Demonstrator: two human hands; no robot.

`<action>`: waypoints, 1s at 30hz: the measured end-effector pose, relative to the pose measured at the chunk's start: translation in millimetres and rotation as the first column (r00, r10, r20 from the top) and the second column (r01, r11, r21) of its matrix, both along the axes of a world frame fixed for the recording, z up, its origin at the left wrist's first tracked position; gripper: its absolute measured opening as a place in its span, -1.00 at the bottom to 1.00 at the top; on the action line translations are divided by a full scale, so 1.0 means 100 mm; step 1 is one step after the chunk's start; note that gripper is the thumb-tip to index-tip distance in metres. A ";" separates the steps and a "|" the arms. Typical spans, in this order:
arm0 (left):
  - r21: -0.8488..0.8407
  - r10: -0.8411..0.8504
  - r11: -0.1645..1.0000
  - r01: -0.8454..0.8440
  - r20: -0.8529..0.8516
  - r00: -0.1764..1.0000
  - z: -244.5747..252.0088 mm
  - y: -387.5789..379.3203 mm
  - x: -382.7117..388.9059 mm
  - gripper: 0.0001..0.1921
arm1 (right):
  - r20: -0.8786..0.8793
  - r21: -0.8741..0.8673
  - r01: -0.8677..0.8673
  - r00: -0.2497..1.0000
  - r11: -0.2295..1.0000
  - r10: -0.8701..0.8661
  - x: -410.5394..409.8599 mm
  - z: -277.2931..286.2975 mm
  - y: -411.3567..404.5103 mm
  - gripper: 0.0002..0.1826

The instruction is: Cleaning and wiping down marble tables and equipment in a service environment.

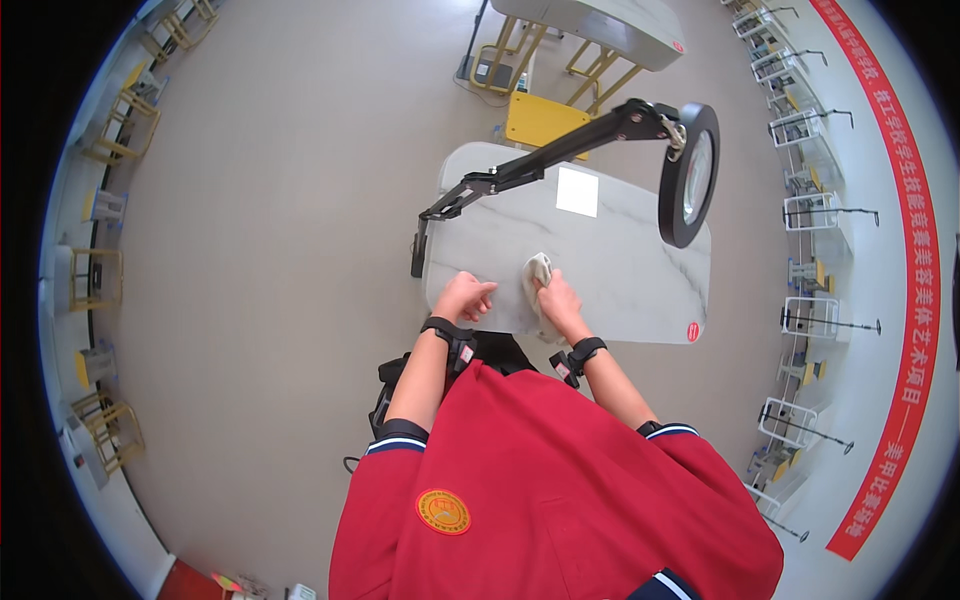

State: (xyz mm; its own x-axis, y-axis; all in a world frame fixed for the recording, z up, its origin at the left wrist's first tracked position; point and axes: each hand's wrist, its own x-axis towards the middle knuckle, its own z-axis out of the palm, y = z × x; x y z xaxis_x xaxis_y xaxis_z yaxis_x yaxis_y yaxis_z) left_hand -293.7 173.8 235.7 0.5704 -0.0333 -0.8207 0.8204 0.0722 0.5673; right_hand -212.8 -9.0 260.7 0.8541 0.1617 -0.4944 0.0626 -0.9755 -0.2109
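Note:
My right hand [559, 300] grips a pale cloth [537, 271] on the marble-patterned tabletop [630, 247]. Part of the cloth droops towards the near edge of the table. To the left, over the same edge, my left hand [466, 295] has its fingers curled, and I see nothing in it. A gap of bare tabletop lies between this hand and the cloth. Black straps with small devices are around both wrists.
A black jointed arm [525, 169] rises from the table's left edge and carries a round magnifier lamp [688, 176] over the right side. A white sheet [577, 192] lies farther back. Beyond stand a yellow chair [546, 120] and another table [600, 26]. Desks line both walls.

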 end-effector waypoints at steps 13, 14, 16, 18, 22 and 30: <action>0.137 0.037 0.990 -0.025 -0.080 0.996 0.26 0.02 0.05 -0.59 | 0.052 -0.037 -0.105 0.993 0.994 0.107 1.29 -0.18 0.61 -0.54; 0.137 0.025 0.991 -0.014 -0.078 0.997 0.26 0.01 0.05 -0.59 | 0.056 -0.052 -0.130 0.990 0.990 0.133 1.42 -0.23 0.63 -0.52; 0.136 0.046 0.990 -0.033 -0.088 0.995 0.23 0.00 0.04 -0.59 | 0.140 0.071 -0.232 0.965 0.970 0.221 1.52 -0.13 0.68 -0.47; 0.145 0.028 0.989 -0.017 -0.076 0.997 0.25 -0.02 0.11 -0.60 | 0.119 0.109 -0.260 0.962 0.959 0.247 1.88 -0.29 0.70 -0.46; 0.146 0.098 0.986 -0.085 -0.083 0.992 0.18 -0.03 0.04 -0.60 | 0.044 -0.063 -0.239 0.969 0.969 0.242 1.92 -0.07 1.05 -0.47; 0.149 0.083 0.987 -0.064 -0.124 0.989 0.31 -0.01 0.09 -0.60 | 0.077 -0.036 -0.251 0.964 0.967 0.253 2.10 -0.08 1.15 -0.52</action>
